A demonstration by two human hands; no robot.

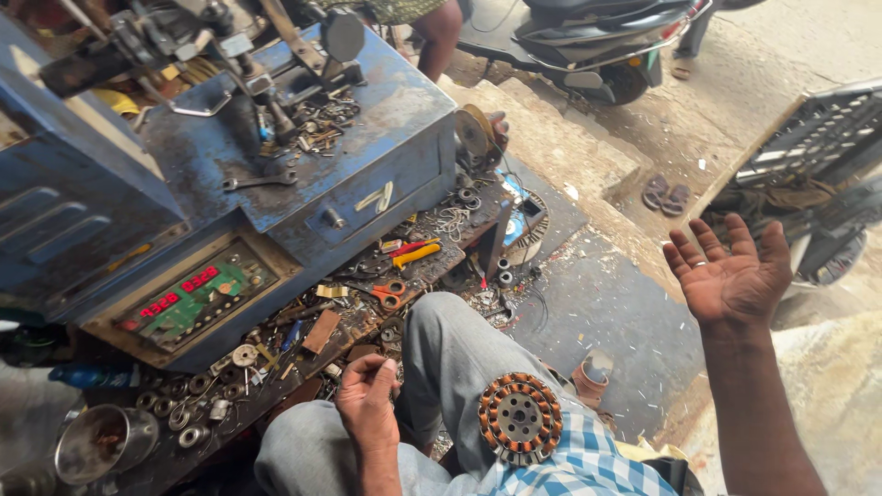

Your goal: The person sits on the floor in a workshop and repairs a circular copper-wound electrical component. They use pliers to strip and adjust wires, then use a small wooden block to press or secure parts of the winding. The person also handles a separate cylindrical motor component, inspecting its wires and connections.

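Copper-wound stator on lap, between hands | left hand fingers curled, empty | right hand fingers spread

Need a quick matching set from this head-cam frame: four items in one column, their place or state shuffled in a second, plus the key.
Column 1
1. left hand
2. right hand
3. wound copper stator
4. orange-handled scissors

Column 2
A. raised in the air, palm up, fingers spread, holding nothing
B. lying on the cluttered bench among metal parts
C. resting on the person's lap, by the checked shirt
D. fingers curled, down on the knee at the bench edge

Pairs: 1-D, 2-A, 3-C, 4-B
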